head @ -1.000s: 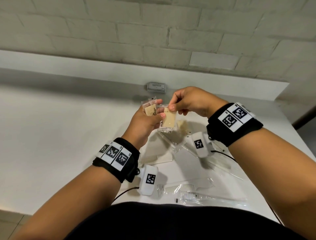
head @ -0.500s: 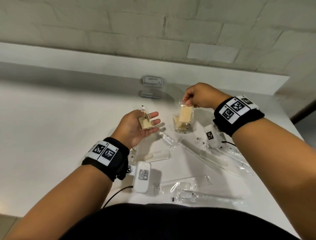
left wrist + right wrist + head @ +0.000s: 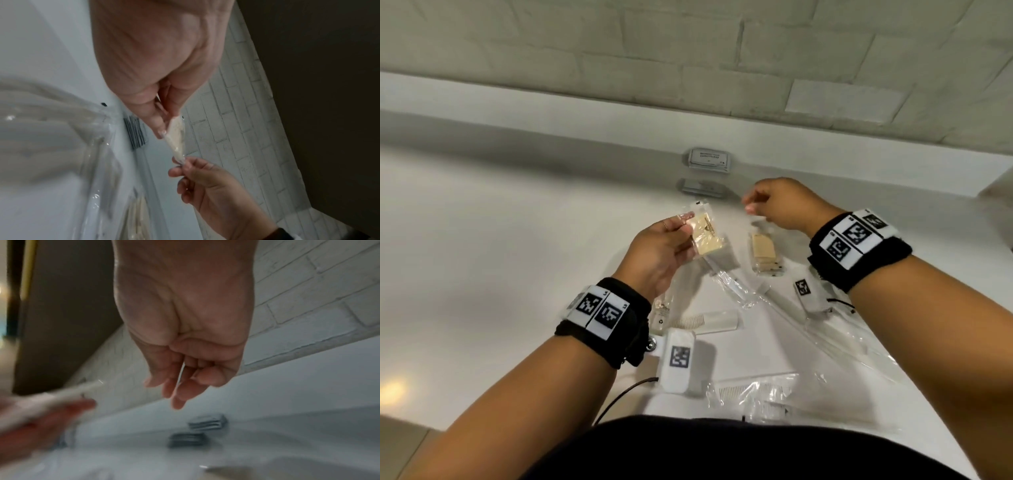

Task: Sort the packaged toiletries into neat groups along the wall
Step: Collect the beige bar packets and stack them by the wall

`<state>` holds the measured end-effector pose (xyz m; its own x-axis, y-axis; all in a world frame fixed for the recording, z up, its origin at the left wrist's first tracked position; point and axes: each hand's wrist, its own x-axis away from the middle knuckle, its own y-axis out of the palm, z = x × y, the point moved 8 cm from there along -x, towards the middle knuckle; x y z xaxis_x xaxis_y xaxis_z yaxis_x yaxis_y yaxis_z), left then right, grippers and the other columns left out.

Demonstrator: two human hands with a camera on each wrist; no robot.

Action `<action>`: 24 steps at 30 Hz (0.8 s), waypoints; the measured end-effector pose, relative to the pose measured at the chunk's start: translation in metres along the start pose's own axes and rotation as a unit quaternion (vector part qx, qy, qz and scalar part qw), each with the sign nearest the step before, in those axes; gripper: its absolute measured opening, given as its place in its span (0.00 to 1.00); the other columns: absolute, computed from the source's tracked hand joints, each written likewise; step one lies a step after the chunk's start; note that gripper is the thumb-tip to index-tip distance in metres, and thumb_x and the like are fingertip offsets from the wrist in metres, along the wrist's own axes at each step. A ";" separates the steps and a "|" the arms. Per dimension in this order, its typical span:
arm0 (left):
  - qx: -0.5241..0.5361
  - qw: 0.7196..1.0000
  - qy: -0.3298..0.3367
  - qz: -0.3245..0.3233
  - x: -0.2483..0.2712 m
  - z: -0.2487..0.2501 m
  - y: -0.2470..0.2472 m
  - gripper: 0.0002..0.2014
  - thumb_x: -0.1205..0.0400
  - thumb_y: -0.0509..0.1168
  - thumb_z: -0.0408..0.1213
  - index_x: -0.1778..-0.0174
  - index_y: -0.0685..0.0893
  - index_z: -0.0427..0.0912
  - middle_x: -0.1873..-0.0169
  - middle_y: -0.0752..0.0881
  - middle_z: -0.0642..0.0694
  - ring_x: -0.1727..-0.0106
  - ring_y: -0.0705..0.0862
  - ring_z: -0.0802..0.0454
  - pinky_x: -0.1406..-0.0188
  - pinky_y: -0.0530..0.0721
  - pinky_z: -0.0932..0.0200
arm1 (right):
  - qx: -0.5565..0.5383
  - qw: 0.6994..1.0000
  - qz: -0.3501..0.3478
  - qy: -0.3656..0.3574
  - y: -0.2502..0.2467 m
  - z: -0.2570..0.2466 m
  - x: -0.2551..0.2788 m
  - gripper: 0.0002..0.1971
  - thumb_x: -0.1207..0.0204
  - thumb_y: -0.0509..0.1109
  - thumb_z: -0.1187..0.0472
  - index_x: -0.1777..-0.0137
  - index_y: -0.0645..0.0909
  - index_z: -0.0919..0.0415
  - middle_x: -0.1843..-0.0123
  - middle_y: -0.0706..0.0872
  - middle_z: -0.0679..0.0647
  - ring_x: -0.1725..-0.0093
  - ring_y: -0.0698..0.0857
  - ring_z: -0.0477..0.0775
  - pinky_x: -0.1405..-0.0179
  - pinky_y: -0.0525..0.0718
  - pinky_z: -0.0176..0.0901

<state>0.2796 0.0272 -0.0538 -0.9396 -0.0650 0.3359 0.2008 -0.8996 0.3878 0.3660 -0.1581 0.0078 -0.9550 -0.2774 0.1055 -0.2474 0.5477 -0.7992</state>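
Note:
My left hand [image 3: 683, 234] pinches a beige packet in clear wrap [image 3: 704, 233] and holds it up above the white table [image 3: 482, 246]. The left wrist view shows the same packet [image 3: 175, 138] edge-on between thumb and fingers [image 3: 158, 128]. My right hand [image 3: 756, 202] hovers to its right with loosely curled fingers [image 3: 176, 391] that hold nothing. Below it a small pile of beige packets [image 3: 763, 255] lies on the table. A grey packet stack [image 3: 709, 159] leans against the wall ledge.
A white comb [image 3: 709, 322] lies by my left wrist. A wrapped comb [image 3: 743, 390] and wrapped toothbrushes [image 3: 808, 325] are spread across the near right of the table. The brick wall [image 3: 654, 51] runs along the back.
My right hand has laid its beige packet on the pile and let go, then lifted away. My left hand has raised its packet and turned it upright.

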 end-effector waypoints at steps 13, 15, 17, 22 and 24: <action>-0.012 0.996 0.007 -0.087 0.025 0.015 0.044 0.12 0.15 0.62 0.36 0.38 0.80 0.35 0.57 0.85 0.41 0.63 0.85 0.51 0.61 0.87 0.59 | -0.243 0.945 0.147 -0.160 -0.009 -0.046 0.068 0.14 0.32 0.72 0.80 0.58 0.88 0.59 0.50 0.77 0.46 0.57 0.79 0.39 0.54 0.77 0.25; -0.033 0.994 0.032 -0.095 0.031 0.019 0.045 0.11 0.19 0.64 0.25 0.41 0.81 0.35 0.58 0.86 0.41 0.64 0.86 0.52 0.59 0.87 0.59 | -0.242 0.948 0.132 -0.158 -0.005 -0.046 0.075 0.17 0.28 0.67 0.81 0.52 0.89 0.60 0.47 0.79 0.46 0.51 0.80 0.41 0.50 0.79 0.26; -0.056 0.992 0.062 -0.091 0.035 0.025 0.043 0.14 0.20 0.64 0.23 0.39 0.81 0.33 0.55 0.86 0.40 0.61 0.86 0.50 0.55 0.88 0.56 | -0.277 0.943 0.133 -0.130 -0.010 -0.043 0.079 0.17 0.24 0.64 0.79 0.48 0.88 0.59 0.48 0.82 0.49 0.55 0.83 0.42 0.55 0.82 0.32; -0.122 0.983 0.099 -0.099 0.046 0.033 0.051 0.09 0.20 0.66 0.24 0.48 0.86 0.39 0.65 0.90 0.49 0.67 0.86 0.57 0.60 0.87 0.63 | -0.245 0.965 0.060 -0.066 -0.016 -0.051 0.078 0.09 0.27 0.76 0.64 0.48 0.85 0.58 0.64 0.85 0.49 0.70 0.81 0.41 0.71 0.76 0.33; -0.129 0.981 0.102 -0.099 0.048 0.033 0.054 0.09 0.21 0.67 0.24 0.50 0.86 0.40 0.69 0.89 0.52 0.69 0.86 0.59 0.61 0.87 0.63 | -0.161 0.980 0.079 -0.091 -0.021 -0.060 0.079 0.06 0.30 0.79 0.63 0.54 0.88 0.61 0.66 0.84 0.46 0.69 0.80 0.38 0.66 0.78 0.32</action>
<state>0.2542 -0.0105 0.0121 -0.9944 0.0603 0.0865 -0.0431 -0.9810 0.1890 0.2854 -0.1443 0.0684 -0.9480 -0.2885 -0.1343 -0.1659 0.8081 -0.5652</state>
